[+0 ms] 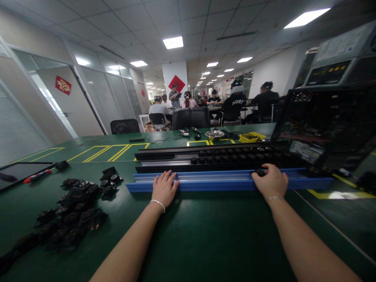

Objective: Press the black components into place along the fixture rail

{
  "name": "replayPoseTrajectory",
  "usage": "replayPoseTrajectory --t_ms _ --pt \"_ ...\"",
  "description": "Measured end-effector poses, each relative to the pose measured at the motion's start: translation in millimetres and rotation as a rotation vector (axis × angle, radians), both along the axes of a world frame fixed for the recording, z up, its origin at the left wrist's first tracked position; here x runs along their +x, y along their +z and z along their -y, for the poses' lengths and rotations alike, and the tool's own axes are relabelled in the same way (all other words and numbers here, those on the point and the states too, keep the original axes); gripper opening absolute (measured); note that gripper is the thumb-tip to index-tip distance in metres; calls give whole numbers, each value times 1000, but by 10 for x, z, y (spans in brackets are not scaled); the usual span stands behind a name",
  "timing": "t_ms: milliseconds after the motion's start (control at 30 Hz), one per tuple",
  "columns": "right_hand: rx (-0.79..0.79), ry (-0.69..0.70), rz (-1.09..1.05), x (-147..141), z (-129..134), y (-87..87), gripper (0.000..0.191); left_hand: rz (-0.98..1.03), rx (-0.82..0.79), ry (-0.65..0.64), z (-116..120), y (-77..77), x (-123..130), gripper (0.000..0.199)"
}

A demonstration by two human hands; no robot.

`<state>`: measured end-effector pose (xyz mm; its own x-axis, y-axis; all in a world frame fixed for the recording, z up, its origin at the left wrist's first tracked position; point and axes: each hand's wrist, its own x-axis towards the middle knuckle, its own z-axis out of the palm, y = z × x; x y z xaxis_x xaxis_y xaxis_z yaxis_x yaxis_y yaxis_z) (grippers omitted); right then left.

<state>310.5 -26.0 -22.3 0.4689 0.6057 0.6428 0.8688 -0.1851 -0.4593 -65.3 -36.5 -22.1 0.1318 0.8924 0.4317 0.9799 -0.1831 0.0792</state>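
Note:
A long blue channel (217,185) lies across the green table in front of me. My left hand (164,188) rests on its near wall toward the left end, fingers stretched out over the edge. Near the right end, my right hand (270,181) pinches a small black part (259,172) at the channel; the fingers partly cover it, so its exact kind is unclear. Behind the blue channel stand black channels (158,169) with rows of small black parts (226,156) in them. More black parts (76,207) form a loose pile left of my left hand.
An open computer case (311,121) stands at the right. Farther back are a metal bowl (214,135), a yellow tray (252,137) and cables. A red-handled screwdriver (37,176) lies by a dark flat panel (17,176) at left. Several people sit at tables beyond.

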Motion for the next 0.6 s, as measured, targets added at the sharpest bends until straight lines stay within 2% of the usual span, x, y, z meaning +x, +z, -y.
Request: replayPoseTrajectory --t_ms 600 --pt "-12 54 17 -128 -7 18 37 -1 3 -2 -5 -5 3 44"
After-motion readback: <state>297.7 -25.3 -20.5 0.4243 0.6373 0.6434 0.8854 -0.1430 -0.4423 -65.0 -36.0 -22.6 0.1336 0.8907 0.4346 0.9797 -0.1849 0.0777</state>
